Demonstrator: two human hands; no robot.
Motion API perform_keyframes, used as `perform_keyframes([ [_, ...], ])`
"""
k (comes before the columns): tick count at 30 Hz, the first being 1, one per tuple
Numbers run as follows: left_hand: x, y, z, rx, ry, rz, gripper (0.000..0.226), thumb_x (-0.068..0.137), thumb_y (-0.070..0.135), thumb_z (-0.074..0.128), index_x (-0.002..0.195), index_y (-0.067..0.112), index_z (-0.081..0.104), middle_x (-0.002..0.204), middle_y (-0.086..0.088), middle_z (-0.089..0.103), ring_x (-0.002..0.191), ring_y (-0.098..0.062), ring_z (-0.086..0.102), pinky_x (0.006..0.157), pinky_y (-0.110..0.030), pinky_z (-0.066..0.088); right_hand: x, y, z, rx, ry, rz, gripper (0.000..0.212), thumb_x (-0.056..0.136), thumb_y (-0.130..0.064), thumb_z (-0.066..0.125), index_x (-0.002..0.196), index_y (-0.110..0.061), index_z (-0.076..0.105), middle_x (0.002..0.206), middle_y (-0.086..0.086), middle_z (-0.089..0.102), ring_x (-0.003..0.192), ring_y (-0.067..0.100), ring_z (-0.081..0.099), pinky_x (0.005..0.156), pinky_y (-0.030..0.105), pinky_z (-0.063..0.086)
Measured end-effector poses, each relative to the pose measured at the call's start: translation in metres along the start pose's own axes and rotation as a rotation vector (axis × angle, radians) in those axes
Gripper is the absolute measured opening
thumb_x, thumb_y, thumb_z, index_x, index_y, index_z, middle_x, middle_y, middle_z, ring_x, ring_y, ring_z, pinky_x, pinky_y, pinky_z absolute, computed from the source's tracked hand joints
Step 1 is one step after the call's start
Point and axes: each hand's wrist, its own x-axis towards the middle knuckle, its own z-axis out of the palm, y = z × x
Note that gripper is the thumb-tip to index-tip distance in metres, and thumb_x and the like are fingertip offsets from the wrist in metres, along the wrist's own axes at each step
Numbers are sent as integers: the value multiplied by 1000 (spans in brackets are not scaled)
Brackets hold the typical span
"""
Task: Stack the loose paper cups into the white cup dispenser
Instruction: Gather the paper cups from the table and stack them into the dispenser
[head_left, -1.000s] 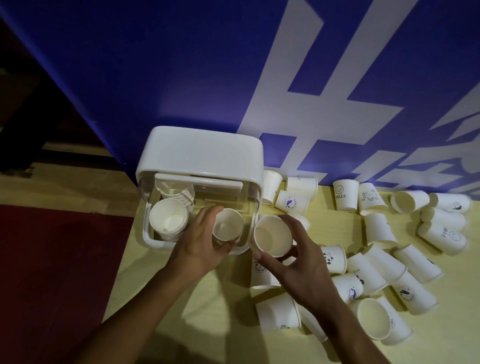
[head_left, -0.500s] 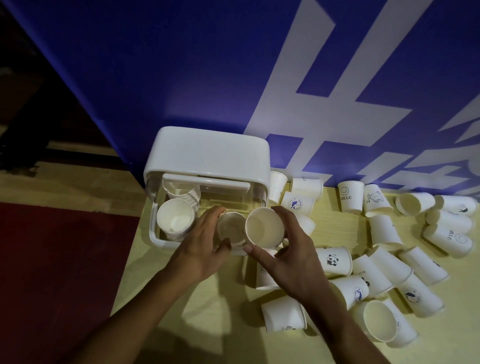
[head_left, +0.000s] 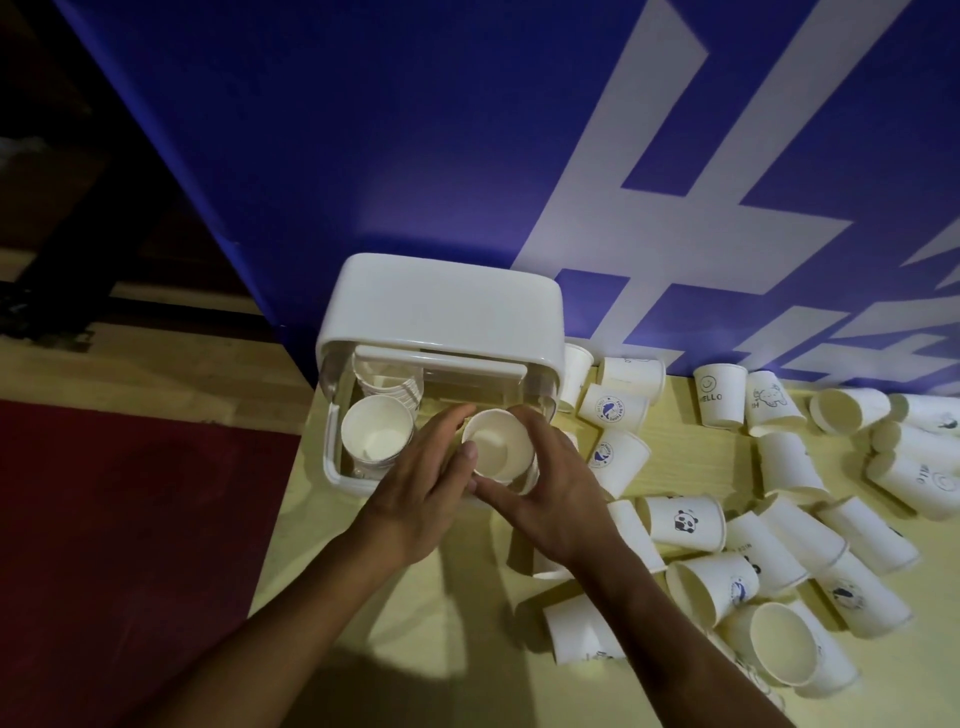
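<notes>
Only word I can actually read is "HELLO", printed dark under a little smiley on an upright white paper cup by the wall. A white paper cup lying on its side far right has a smiley and sideways letters, not clear. The white paper cup with a round blue badge has ring text, too tiny. The big white strokes on the blue wall panel are cut off, unreadable.

Rightmost cup partly off-frame

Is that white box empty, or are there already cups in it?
Not empty: the white cup dispenser already holds nested cups on its left side, one stack in front and another behind it.
</notes>
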Motion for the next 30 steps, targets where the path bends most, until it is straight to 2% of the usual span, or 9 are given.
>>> perform_keyframes([
  [3,4,-6,5,67,-17,15,57,101,51,33,150,24,43,147,8,50,135,-2,43,113,-29,36,2,6,6,-35,-8,15,71,77,-65,77,135,-32,52,122,-26,55,108,-4,49,88,22,43],
  [6,8,-15,8,202,-9,32,46,107,32,36,152,23,41,150,7,48,137,-5,42,113,-17,32,4,14,11,-77,-42,45,80,75,-72,73,139,-30,51,130,-14,61,115,6,52,90,23,43],
  [8,10,-19,8,246,-19,38,46,106,29,35,151,24,42,149,8,49,135,-4,42,110,-10,29,5,19,15,-103,-59,59,83,73,-76,72,139,-29,51,129,-11,63,115,10,53,90,27,46],
  [13,11,-26,10,203,-74,6,44,105,15,42,147,27,43,135,10,52,118,-6,51,104,-24,42,6,28,22,-213,-80,75,94,71,-85,62,143,-27,48,130,-8,64,118,16,54,95,39,47],
  [16,11,-30,11,236,-82,-21,47,105,14,43,151,26,40,141,6,52,120,-5,49,100,-14,36,7,30,25,-233,-78,87,95,71,-86,59,145,-28,46,133,-9,63,124,17,52,101,41,43],
  [20,12,-31,11,243,-77,-20,49,104,16,44,152,27,39,146,4,50,129,-12,48,105,-25,40,7,27,28,-227,-71,92,99,69,-88,58,146,-27,44,134,-7,62,125,17,50,102,46,46],
  [23,9,-29,9,261,-49,5,50,103,22,48,152,28,37,152,6,45,138,-13,43,113,-34,39,-1,24,18,-191,-34,112,108,69,-89,59,152,-23,41,140,-2,58,128,16,50,105,39,46],
  [27,-6,-12,9,324,18,146,54,101,38,48,153,26,36,158,11,37,145,-3,33,112,-15,29,-28,36,-12,-199,50,61,82,81,-74,66,143,-20,54,134,-3,63,121,13,56,97,33,52],
  [30,-3,16,15,329,-9,253,55,99,47,41,150,25,40,155,11,42,138,2,38,106,-13,34,-46,56,-49,-218,77,149,73,85,-68,66,143,-26,54,136,-7,60,120,11,57,96,32,53],
])
